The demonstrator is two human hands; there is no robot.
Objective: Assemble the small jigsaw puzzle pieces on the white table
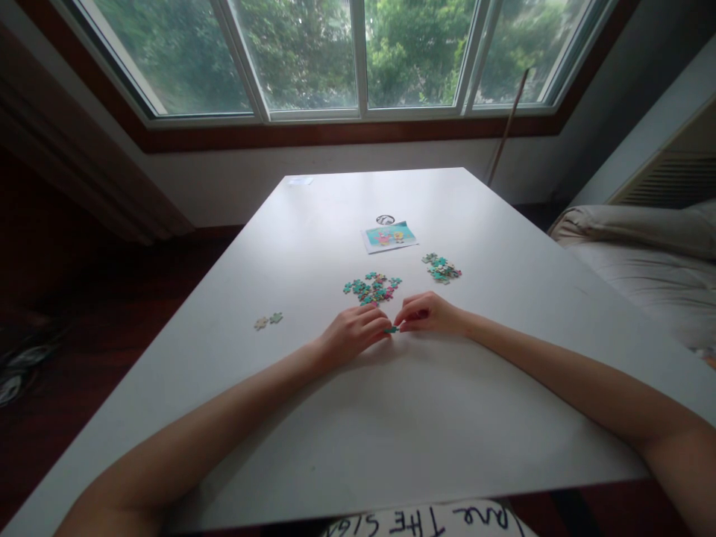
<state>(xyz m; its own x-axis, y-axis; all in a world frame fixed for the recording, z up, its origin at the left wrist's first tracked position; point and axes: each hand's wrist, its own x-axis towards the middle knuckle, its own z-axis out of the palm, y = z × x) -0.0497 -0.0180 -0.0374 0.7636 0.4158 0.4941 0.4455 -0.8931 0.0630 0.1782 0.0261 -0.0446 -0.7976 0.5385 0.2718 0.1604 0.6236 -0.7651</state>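
Between my fingertips, low over the white table, is a small teal jigsaw puzzle piece. My left hand pinches it from the left, partly covering it. From the right, the thumb and forefinger of my right hand close on its other edge; whether this is one piece or two joined is too small to tell. Just beyond my hands lies a loose pile of puzzle pieces, teal, pink and pale. A second pile of puzzle pieces sits farther right, beyond my right hand.
Two pale puzzle pieces lie apart on the left of the white table. Behind the piles are a colourful picture card and a dark-rimmed round item. A couch stands at the right; a pole leans by the window.
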